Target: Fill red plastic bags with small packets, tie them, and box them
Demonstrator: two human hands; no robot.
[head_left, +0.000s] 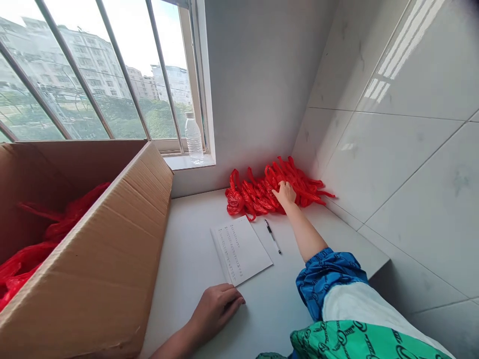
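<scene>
My right hand (285, 193) is stretched out to the far corner, its fingers curled down onto a heap of red plastic bags (275, 191) against the tiled wall. I cannot see whether the fingers have closed round a bag. My left hand (218, 307) rests flat on the white counter (187, 259) near me, fingers extended and together, touching the near corner of a printed sheet of paper (241, 248). A black pen (273, 236) lies on the counter between the sheet and my right forearm.
A large open cardboard box (112, 239) stands at the left, with more red plastic (41, 239) inside. A clear water bottle (193, 138) stands on the window sill behind it. Grey tiled walls close the right side and the back.
</scene>
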